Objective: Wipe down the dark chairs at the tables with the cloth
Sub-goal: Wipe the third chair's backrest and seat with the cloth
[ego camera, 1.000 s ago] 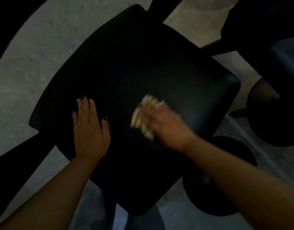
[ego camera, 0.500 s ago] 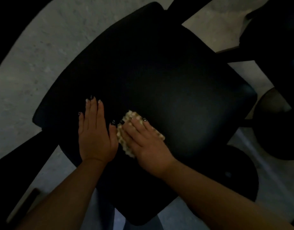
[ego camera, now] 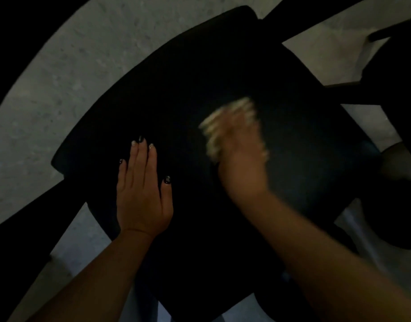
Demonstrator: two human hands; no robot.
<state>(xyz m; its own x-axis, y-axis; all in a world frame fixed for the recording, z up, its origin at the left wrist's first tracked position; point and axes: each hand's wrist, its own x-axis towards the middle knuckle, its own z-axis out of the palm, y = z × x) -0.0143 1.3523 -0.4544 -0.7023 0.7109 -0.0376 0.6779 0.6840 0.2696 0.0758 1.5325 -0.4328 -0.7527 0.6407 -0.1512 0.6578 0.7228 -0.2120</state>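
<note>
A dark chair seat [ego camera: 223,66] fills the middle of the head view, seen from above in dim light. My left hand [ego camera: 141,191] lies flat on the seat's left part, fingers straight and together. My right hand [ego camera: 241,156] is blurred by motion on the seat's middle right. It presses a pale cloth [ego camera: 225,122] against the seat, and the cloth sticks out past the fingers toward the far side. How the right fingers lie on the cloth is lost in the blur.
Grey speckled floor [ego camera: 60,66] shows to the left and far right. A second dark chair or table base [ego camera: 399,135] stands close on the right. A round dark base [ego camera: 353,233] sits under the seat at lower right. A dark leg [ego camera: 32,219] runs off to the lower left.
My right hand has swept the cloth away from my left hand, toward the seat's far right. My left hand has stayed flat in place.
</note>
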